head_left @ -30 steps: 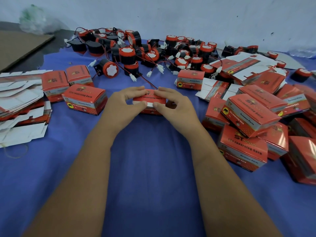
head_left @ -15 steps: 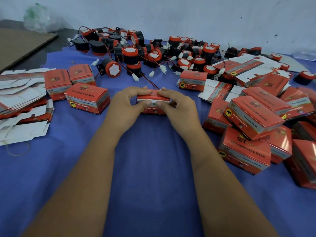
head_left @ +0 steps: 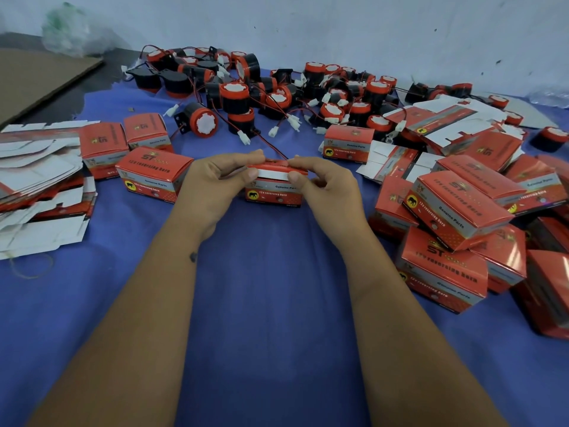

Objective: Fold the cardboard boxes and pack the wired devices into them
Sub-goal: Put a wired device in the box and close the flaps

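Hands (head_left: 215, 183) pinching box (head_left: 275, 192) lid, cloth (head_left: 271, 303) nearside

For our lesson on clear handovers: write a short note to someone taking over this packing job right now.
Left hand and right hand both grip the red box at centre, thumbs on its white top flap, not yet tucked.
Done: closed boxes piled on the right, a few on the left.
Left: close this box, then fold the flat blanks at far left and pack the loose wired horns at the back.
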### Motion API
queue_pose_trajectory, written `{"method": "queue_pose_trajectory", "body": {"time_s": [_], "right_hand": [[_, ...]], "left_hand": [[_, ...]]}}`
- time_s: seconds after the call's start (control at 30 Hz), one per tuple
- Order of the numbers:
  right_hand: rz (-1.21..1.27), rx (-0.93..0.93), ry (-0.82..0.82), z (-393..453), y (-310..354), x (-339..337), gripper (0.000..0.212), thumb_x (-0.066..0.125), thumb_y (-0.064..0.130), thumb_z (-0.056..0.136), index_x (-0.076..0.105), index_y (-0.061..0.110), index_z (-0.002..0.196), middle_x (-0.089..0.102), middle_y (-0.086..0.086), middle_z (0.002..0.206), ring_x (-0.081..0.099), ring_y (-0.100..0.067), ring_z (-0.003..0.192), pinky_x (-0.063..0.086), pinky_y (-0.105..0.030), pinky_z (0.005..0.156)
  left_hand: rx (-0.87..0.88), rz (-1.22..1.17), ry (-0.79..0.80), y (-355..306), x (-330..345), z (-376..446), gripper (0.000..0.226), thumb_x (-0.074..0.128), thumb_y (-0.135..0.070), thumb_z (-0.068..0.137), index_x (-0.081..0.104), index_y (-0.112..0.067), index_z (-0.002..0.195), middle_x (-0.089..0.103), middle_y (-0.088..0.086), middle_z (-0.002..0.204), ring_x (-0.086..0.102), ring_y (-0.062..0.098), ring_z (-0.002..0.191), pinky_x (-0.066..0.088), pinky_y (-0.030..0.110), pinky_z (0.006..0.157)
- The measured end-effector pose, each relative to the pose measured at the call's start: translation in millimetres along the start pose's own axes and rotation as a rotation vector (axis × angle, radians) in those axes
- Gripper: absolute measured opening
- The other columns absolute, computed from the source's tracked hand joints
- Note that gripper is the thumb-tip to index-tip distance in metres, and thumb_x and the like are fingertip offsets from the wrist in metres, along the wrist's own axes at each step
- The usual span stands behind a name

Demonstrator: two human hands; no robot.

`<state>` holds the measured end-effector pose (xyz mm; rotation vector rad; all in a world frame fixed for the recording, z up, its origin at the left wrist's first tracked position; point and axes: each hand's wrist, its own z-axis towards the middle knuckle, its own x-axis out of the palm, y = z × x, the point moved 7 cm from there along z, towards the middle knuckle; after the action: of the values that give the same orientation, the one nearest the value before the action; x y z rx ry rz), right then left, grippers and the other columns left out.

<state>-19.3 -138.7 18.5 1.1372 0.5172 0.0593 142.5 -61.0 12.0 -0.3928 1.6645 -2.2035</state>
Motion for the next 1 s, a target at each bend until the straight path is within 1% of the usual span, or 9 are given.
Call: {"method": "queue_pose_trajectory", "body": {"time_s": [0.07,0.17,0.3,0.4,0.5,0.63,0.73,0.83,1.0], "right_hand": [[-0.002,-0.022,-0.005,-1,2,-2,0.016,0.064,0.019,0.094,0.069,0.026,0.107,0.065,0.014,0.109,0.061,-0.012,0.089,0.055,-0.025,0.079],[-0.048,-0.063,-0.017,-2,7,-3,0.015,0.064,0.021,0.093,0.065,0.035,0.098,0.066,0.016,0.099,0.062,-0.009,0.089,0.055,-0.029,0.078],[-0.15,-0.111,-0.024,-2,11,-3,0.01,0.063,0.024,0.094,0.067,0.03,0.102,0.069,0.009,0.099,0.063,-0.011,0.09,0.055,-0.039,0.076],[-0.111,-0.113,-0.032,-3,12,-4,0.013,0.065,0.021,0.093,0.067,0.032,0.1,0.068,0.012,0.099,0.063,-0.009,0.085,0.056,-0.029,0.074],[0.028,-0.027,-0.039,-2,5,-10,0.024,0.064,0.012,0.093,0.065,0.034,0.102,0.066,0.017,0.098,0.065,-0.007,0.083,0.054,-0.016,0.071],[0.085,0.057,-0.14,0,-4,-20,0.02,0.068,0.007,0.088,0.069,0.022,0.101,0.069,0.011,0.101,0.065,-0.005,0.094,0.054,-0.021,0.085],[0.079,0.103,-0.206,0,-9,-21,0.009,0.071,0.01,0.086,0.071,0.019,0.087,0.069,0.011,0.088,0.064,-0.005,0.09,0.055,-0.026,0.084],[0.167,0.17,-0.191,1,-16,-18,0.006,0.069,0.009,0.087,0.072,0.014,0.086,0.07,0.007,0.089,0.067,-0.012,0.092,0.059,-0.031,0.081],[0.203,0.158,-0.203,1,-15,-14,0.014,0.069,0.011,0.089,0.067,0.021,0.079,0.069,0.006,0.087,0.065,-0.013,0.091,0.057,-0.027,0.077]], "left_hand": [[0.0,0.005,0.005,-1,0,-1,0.027,0.06,0.0,0.094,0.071,-0.025,0.1,0.071,-0.024,0.1,0.067,-0.004,0.101,0.054,0.013,0.073],[0.006,0.025,-0.003,-2,1,-2,0.028,0.06,-0.002,0.095,0.071,-0.027,0.097,0.071,-0.025,0.099,0.066,-0.005,0.1,0.053,0.012,0.072],[0.019,0.062,-0.009,-4,2,-1,0.03,0.059,-0.001,0.095,0.071,-0.029,0.094,0.07,-0.028,0.096,0.065,-0.008,0.101,0.051,0.01,0.073],[0.033,0.064,-0.028,-4,2,-2,0.029,0.059,-0.002,0.095,0.071,-0.028,0.094,0.07,-0.024,0.102,0.065,-0.006,0.103,0.053,0.013,0.076],[0.037,0.062,-0.072,-1,3,-2,0.027,0.06,-0.002,0.096,0.071,-0.027,0.095,0.069,-0.016,0.11,0.065,-0.003,0.107,0.055,0.018,0.082],[0.021,0.074,-0.074,1,6,-1,0.028,0.058,-0.002,0.097,0.07,-0.027,0.095,0.068,-0.01,0.117,0.063,0.004,0.113,0.054,0.022,0.088],[0.03,0.079,-0.07,-1,10,-2,0.03,0.056,0.0,0.097,0.068,-0.026,0.094,0.066,-0.003,0.124,0.061,0.007,0.117,0.053,0.023,0.09],[0.037,0.114,-0.068,-2,13,-3,0.031,0.054,0.002,0.097,0.066,-0.026,0.093,0.064,-0.001,0.126,0.06,0.009,0.119,0.052,0.027,0.096],[0.067,0.229,-0.086,-5,16,-6,0.025,0.054,0.0,0.098,0.064,-0.024,0.097,0.063,0.0,0.131,0.058,0.008,0.121,0.05,0.014,0.093]]}}
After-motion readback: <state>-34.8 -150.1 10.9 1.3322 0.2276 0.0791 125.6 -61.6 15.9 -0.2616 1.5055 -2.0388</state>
